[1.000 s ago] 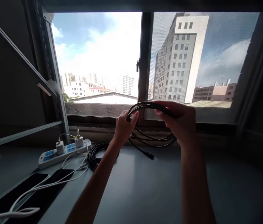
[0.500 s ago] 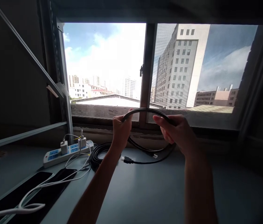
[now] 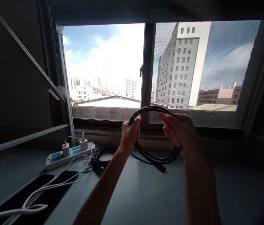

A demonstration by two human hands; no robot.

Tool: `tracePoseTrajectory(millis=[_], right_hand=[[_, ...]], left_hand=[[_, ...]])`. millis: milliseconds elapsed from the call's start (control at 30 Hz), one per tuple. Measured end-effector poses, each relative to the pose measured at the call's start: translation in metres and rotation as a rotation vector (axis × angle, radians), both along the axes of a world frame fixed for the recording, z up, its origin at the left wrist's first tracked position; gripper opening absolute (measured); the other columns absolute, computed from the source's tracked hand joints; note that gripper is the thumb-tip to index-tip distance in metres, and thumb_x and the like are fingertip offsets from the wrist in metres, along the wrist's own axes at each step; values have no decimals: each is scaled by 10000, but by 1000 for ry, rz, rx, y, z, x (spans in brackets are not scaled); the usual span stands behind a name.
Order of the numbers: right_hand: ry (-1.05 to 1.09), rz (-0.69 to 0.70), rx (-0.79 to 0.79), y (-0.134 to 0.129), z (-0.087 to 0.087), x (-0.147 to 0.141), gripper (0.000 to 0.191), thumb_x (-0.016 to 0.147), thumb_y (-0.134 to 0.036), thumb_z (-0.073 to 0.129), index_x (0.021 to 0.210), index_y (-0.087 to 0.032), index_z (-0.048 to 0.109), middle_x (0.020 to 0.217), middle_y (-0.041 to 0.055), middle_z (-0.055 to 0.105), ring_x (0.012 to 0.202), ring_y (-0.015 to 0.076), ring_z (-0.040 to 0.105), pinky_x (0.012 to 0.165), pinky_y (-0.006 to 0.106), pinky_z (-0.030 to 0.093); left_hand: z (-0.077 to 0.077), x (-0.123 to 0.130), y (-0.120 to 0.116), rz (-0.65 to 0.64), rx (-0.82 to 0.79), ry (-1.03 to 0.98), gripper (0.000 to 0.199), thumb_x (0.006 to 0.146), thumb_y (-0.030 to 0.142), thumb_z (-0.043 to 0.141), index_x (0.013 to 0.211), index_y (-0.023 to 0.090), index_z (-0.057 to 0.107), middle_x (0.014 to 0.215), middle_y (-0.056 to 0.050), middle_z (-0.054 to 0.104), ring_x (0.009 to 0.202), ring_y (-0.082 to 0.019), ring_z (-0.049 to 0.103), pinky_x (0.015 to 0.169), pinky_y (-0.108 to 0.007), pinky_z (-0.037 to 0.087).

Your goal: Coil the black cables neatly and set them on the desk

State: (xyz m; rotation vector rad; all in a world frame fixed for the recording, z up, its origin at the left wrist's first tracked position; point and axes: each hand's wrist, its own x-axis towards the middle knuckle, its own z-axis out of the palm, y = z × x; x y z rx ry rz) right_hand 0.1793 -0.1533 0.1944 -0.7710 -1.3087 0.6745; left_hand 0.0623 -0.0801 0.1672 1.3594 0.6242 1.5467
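Observation:
A black cable (image 3: 151,108) is looped into a ring of several turns, held up in front of the window. On the ring's left side, my left hand (image 3: 130,135) is closed around the turns. My right hand (image 3: 180,128) grips the right side, its thumb along the top and its fingers loosely curled; part of the cable is hidden behind it. At the bottom of the ring hangs a black plug (image 3: 160,168) with a pale tip, pointing right. The cable's other end cannot be clearly told.
Left of my forearm lies another black coiled cable (image 3: 99,160) on the grey table (image 3: 146,193). A white power strip (image 3: 52,164) with two chargers stands behind white cords (image 3: 45,187) and dark flat devices (image 3: 38,184). A window (image 3: 106,72) spans the back, beside a metal frame (image 3: 64,78).
The cable has become a rounder, fuller ring. My left hand has shifted slightly right and down. A plug that pointed left near the table no longer shows there; one now hangs lower right.

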Motion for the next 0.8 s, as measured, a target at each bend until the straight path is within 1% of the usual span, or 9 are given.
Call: tracePoseTrajectory(millis=[67,100,167,233,333,433,633,700,800], right_hand=[[9,-162,42,-5,1,4,351,696,-382,704,495,-159,523,290,-93,312,227,20,246,258,161,160],[15,-206,71,-6,2,5,336,708,-394,693,516,-156,556,287,-90,316,223,24,250,256,166,165],[34,-232,124,-8,2,6,333,746,-413,654,549,-150,600,282,-86,315,218,30,252,253,176,171],[61,-235,165,-9,3,4,335,760,-412,640,555,-149,611,282,-83,320,213,34,254,249,184,169],[89,-253,227,-10,3,-2,334,740,-403,658,525,-155,595,276,-85,317,207,37,253,243,191,165],[54,-262,262,-12,3,-9,287,701,-362,697,521,-159,602,282,-87,334,212,34,266,238,183,168],[123,-260,255,-11,2,-17,234,679,-294,706,511,-159,614,293,-92,333,223,24,262,243,174,167],[149,-246,244,-9,2,-17,239,680,-303,708,513,-158,617,290,-91,335,219,26,259,243,181,161],[131,-215,245,-7,2,-15,247,688,-321,709,520,-160,624,285,-88,340,216,32,269,246,185,175]], left_hand=[[-4,8,-2,-41,17,20,406,767,313,525,433,185,334,310,80,281,253,-30,232,283,-172,156],[-6,12,-2,-58,29,38,406,777,312,510,432,186,338,304,74,295,245,-42,275,284,-174,195],[-12,19,1,-72,47,92,407,793,307,484,428,186,350,300,57,334,261,-77,390,312,-183,296],[-19,24,7,-52,32,189,394,796,301,472,429,175,402,328,31,406,298,-106,473,342,-195,359],[-29,31,13,-69,-45,349,370,796,305,446,460,154,486,389,-4,490,300,-124,495,320,-208,357],[-35,37,15,-110,-83,396,377,798,292,403,452,161,471,376,-11,484,300,-128,492,304,-202,329],[-34,32,20,42,-36,427,354,769,249,435,426,161,453,347,19,418,307,-87,443,345,-181,346],[-30,27,19,4,-67,489,347,782,277,433,454,164,461,343,14,428,303,-100,450,332,-187,329],[-23,19,11,-140,-132,644,355,812,358,417,527,158,494,384,-16,500,308,-135,490,331,-212,343]])
